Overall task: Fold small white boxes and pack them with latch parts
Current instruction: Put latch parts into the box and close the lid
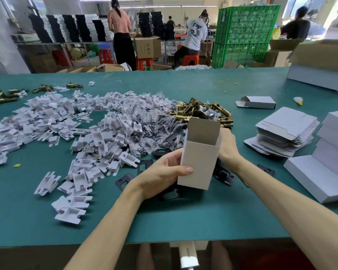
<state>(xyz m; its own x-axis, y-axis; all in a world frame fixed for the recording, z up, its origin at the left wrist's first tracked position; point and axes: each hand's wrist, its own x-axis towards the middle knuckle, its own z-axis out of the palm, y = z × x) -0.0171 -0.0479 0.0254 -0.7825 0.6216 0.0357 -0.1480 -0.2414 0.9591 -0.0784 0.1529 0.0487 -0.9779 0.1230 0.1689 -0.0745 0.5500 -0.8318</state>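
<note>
White box sits clamped in the left hand; right hand behind, grip unseen.

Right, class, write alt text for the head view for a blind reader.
A left hand grips an upright small white box, top flap open, the right hand behind it, over a green table. White inserts heap to the left, brass latch parts behind, flat box blanks right.

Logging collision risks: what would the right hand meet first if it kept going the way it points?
The white box, which the right hand seems to touch from behind; beyond it, probably the brass latch pile.
</note>
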